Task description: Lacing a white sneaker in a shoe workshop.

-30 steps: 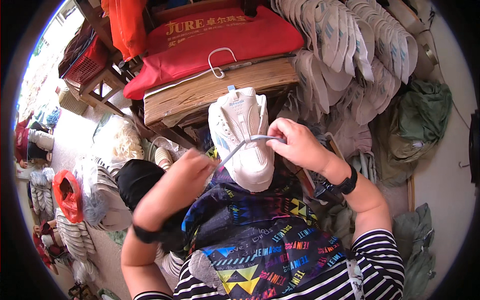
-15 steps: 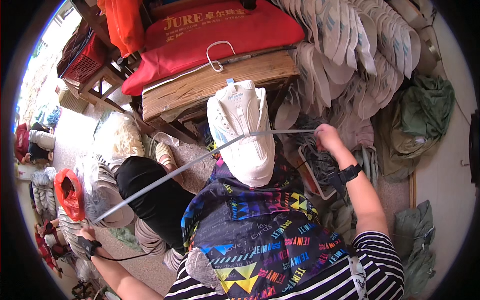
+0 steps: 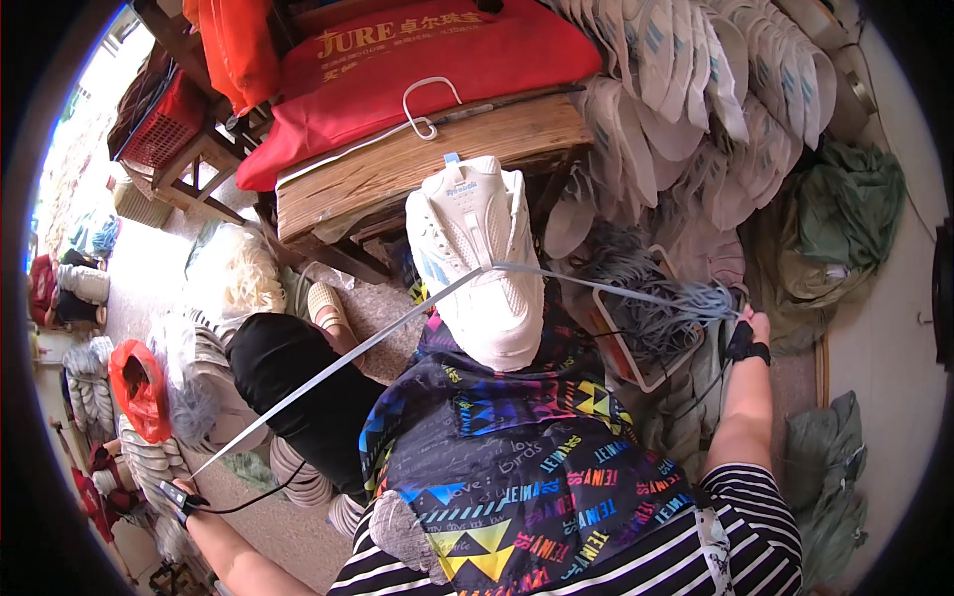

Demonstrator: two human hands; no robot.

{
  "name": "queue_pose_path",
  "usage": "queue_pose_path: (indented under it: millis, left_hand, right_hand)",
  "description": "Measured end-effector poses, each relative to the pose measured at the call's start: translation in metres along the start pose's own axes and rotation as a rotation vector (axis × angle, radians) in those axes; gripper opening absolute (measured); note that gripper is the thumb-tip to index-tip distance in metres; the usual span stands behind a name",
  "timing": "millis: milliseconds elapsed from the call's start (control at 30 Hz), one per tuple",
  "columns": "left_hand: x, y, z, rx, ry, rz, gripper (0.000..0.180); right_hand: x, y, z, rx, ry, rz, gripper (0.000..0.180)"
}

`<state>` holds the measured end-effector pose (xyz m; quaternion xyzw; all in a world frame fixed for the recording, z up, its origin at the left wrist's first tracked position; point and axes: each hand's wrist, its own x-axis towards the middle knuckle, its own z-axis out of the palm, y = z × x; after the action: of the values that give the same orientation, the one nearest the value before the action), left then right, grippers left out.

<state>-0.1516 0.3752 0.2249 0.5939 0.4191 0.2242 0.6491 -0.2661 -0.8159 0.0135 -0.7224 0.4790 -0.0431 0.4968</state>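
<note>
A white sneaker upper [image 3: 477, 268] rests toe toward me between my lap and the wooden bench. A grey-blue shoelace [image 3: 348, 353] runs through its front, pulled taut to both sides. At the lower left my left hand [image 3: 177, 488] is closed on one end of the lace. My right hand [image 3: 755, 322] is closed around the other end, far out to the right beside a loose bunch of similar laces [image 3: 651, 298] in a white-rimmed tray [image 3: 651, 382]. The fingertips of both hands are small and partly hidden.
Ahead stands a wooden bench [image 3: 427, 164] with a red cloth bag [image 3: 437, 65] and a bent white wire hook [image 3: 407, 104]. Stacked white shoe uppers [image 3: 686, 79] fill the upper right. Green sacks [image 3: 845, 219] lie at the right, bundled uppers and a red plastic bag [image 3: 139, 387] at the left.
My right hand has moved outward and down to the right, drawing the lace with it across the laces in the tray. My left hand has shifted slightly lower. The sneaker upper has barely moved.
</note>
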Motion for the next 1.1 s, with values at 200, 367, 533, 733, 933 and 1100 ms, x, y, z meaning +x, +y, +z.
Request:
queue_pose_path:
  millis: [200, 367, 533, 733, 933, 1100]
  left_hand:
    - [0.028, -0.027, -0.003, 0.246, 0.001, 0.072, 0.043]
    - [-0.060, -0.025, 0.112, 0.985, -0.351, 1.191, 0.040]
    - [-0.245, -0.015, 0.290, 0.316, -0.851, 0.301, 0.028]
    - [-0.324, -0.083, 0.359, 0.084, -1.187, 0.120, 0.018]
    - [-0.353, -0.091, 0.355, 0.323, -1.246, -0.031, 0.019]
    - [-0.354, -0.092, 0.358, 0.314, -1.244, 0.013, 0.020]
  right_hand:
    - [-0.054, -0.005, 0.011, 0.118, -0.008, 0.277, 0.008]
    - [-0.137, -0.129, 0.156, -0.097, -0.364, -0.070, 0.037]
    - [-0.244, -0.270, 0.249, 0.249, -0.746, -0.399, 0.031]
    - [-0.304, -0.303, 0.308, 0.152, -0.987, -0.478, 0.016]
    - [-0.313, -0.303, 0.298, 0.030, -1.067, -0.418, 0.017]
    - [-0.312, -0.301, 0.301, 0.035, -1.035, -0.516, 0.021]
